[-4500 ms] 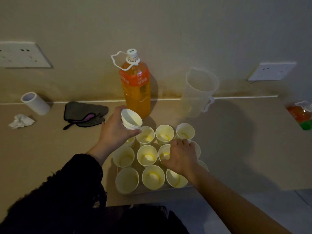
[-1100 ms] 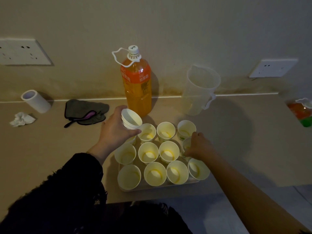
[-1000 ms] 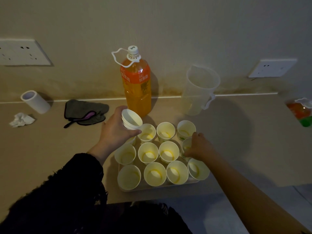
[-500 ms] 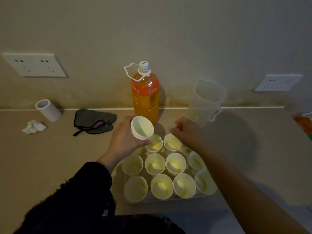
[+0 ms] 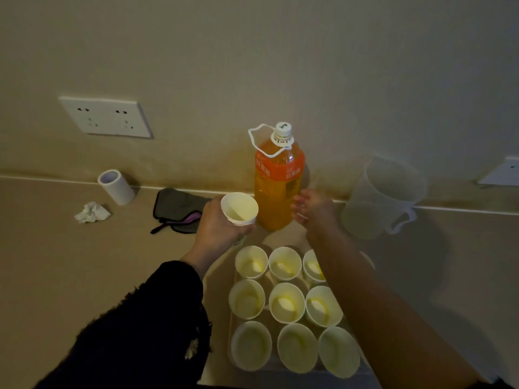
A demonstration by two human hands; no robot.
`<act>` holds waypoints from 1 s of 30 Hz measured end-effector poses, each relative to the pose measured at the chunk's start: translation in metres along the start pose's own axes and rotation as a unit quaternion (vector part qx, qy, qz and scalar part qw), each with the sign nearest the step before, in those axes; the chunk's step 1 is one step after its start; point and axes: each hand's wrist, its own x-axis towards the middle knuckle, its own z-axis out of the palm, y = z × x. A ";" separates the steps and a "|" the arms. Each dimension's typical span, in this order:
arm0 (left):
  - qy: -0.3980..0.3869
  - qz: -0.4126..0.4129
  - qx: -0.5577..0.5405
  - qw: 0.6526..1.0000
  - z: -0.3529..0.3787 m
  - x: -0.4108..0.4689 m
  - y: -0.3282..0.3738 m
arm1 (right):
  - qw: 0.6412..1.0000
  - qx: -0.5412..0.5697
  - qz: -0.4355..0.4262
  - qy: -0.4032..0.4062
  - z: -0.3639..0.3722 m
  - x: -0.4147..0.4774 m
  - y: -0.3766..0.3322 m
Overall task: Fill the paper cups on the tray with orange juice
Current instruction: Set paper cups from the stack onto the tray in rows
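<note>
Paper cups [image 5: 286, 303] stand upright in close rows on a pale translucent tray [image 5: 273, 373] at the near edge of the counter [image 5: 70, 262]. They are thin-walled with rolled rims, and their insides look yellowish in the dim light, so I cannot tell whether any hold liquid. Just behind the tray stands the orange juice bottle [image 5: 278, 192], a tall clear plastic one with a loop handle and its white cap [image 5: 283, 130] on. The right hand [image 5: 311, 209] is at the bottle's side with fingers spread; whether it touches I cannot tell. The left hand [image 5: 219, 228] grips a small nested stack of cups [image 5: 238, 211]. Pouring seems not yet begun. Next would be a firm wrap round the smooth, heavy bottle, and the left hand freed to unscrew the cap. A soft-looking translucent pitcher [image 5: 382, 197] stands to the right.
</note>
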 end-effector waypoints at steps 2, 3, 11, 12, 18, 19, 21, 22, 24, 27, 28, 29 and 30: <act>0.009 -0.036 -0.023 0.999 0.004 0.014 -0.003 | 0.999 0.041 0.011 0.010 0.000 0.003 -0.001; 0.009 -0.054 -0.021 0.998 0.007 0.021 -0.005 | 0.999 0.047 0.004 0.017 0.000 0.006 0.000; 0.016 -0.151 0.015 0.988 0.033 0.073 -0.038 | 0.996 0.048 -0.052 0.054 -0.010 0.021 0.008; 0.010 -0.161 0.014 0.987 0.037 0.077 -0.044 | 0.997 0.035 -0.054 0.050 -0.012 0.023 0.009; -0.014 -0.162 0.020 0.986 0.046 0.092 -0.059 | 0.997 0.002 -0.071 0.040 -0.019 0.030 0.012; -0.013 -0.157 0.019 0.987 0.048 0.096 -0.058 | 0.997 -0.003 -0.070 0.041 -0.020 0.031 0.013; -0.011 -0.153 0.024 0.988 0.052 0.103 -0.056 | 0.997 -0.014 -0.069 0.043 -0.022 0.033 0.016; -0.007 -0.154 0.025 0.988 0.054 0.107 -0.054 | 0.997 -0.018 -0.068 0.043 -0.024 0.034 0.018; 0.001 -0.161 0.031 0.986 0.056 0.112 -0.052 | 0.997 -0.023 -0.061 0.036 -0.027 0.034 0.021; 0.011 -0.164 0.044 0.985 0.057 0.116 -0.049 | 0.997 -0.037 -0.056 0.027 -0.031 0.032 0.026; 0.013 -0.162 0.049 0.985 0.057 0.116 -0.049 | 0.997 -0.043 -0.056 0.023 -0.032 0.031 0.027; 0.014 -0.161 0.052 0.986 0.057 0.116 -0.048 | 0.997 -0.048 -0.057 0.019 -0.033 0.030 0.028; 0.015 -0.159 0.056 0.986 0.056 0.116 -0.048 | 0.997 -0.052 -0.058 0.015 -0.034 0.030 0.029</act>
